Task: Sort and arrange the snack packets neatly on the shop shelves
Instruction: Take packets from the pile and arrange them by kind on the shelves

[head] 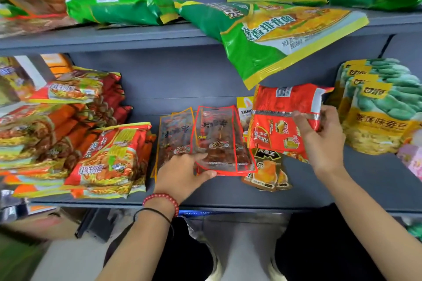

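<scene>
My left hand (182, 173) pinches the clear packets (219, 139) at 6 o'clock; my right hand (324, 141) grips a red packet (278, 116) at 3. Noodles (107, 157) at 9 look stacked; the 12 o'clock green packet (262, 36) overhangs, unsorted.

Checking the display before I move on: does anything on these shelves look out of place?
Yes. The big green packet hangs tilted over the front edge of the upper shelf, partly off it, unlike its neighbours.

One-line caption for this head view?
Left hand grips clear red-edged packets on the grey shelf while right hand holds a red snack bag.
</scene>
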